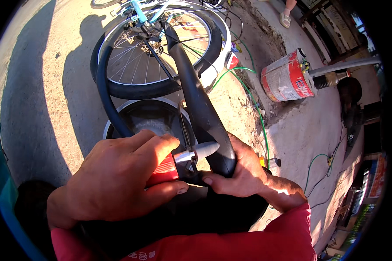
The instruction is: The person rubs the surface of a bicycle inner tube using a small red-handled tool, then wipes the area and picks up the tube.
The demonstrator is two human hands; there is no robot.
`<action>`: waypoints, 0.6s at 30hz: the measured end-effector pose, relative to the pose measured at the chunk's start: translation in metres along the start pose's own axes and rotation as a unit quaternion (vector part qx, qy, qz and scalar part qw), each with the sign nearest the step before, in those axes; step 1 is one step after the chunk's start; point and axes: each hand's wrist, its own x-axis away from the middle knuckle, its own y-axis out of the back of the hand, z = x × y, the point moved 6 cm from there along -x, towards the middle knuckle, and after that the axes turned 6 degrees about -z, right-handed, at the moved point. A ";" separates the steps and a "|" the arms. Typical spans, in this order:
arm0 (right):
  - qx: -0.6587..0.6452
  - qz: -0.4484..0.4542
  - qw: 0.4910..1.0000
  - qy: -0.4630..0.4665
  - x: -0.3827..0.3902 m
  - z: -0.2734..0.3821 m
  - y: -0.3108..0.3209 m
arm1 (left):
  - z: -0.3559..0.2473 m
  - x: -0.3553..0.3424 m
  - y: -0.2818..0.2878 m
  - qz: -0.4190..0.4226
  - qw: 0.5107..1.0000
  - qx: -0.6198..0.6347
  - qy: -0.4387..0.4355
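My left hand (117, 174) is closed around a small red tool (161, 171) with a metal shank and a rounded grey tip (207, 149). My right hand (241, 172) grips a black inner tube (189, 78) just right of the tool, its thumb pressing on the tube. The tube stretches up to a bicycle wheel (124, 88) with a black tyre and silver spokes; another length curves down on the left. Beneath my hands sits a dark round basin (127, 112), partly hidden. The tool's tip lies over the tube; whether it touches cannot be told.
A light blue bicycle frame (139, 13) is at the top. A red and white drum (283, 78) with a metal pole (344, 66) stands to the right, near a green cable (252, 100). Another person's foot (285, 19) is at the upper right; shelving (370, 182) lines the right edge.
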 end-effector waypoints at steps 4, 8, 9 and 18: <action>-0.015 -0.020 1.000 -0.007 0.000 -0.004 0.005 | 0.008 0.001 0.005 -0.022 0.999 -0.006 0.034; -0.019 -0.028 0.999 -0.014 0.000 0.000 0.007 | 0.007 0.002 0.009 -0.018 0.999 -0.007 0.040; -0.018 -0.027 0.999 -0.013 -0.001 0.002 0.008 | 0.008 0.001 0.009 -0.017 0.999 -0.008 0.040; -0.014 -0.030 0.999 -0.008 -0.001 0.002 0.005 | 0.011 -0.001 0.006 -0.007 1.000 -0.010 0.025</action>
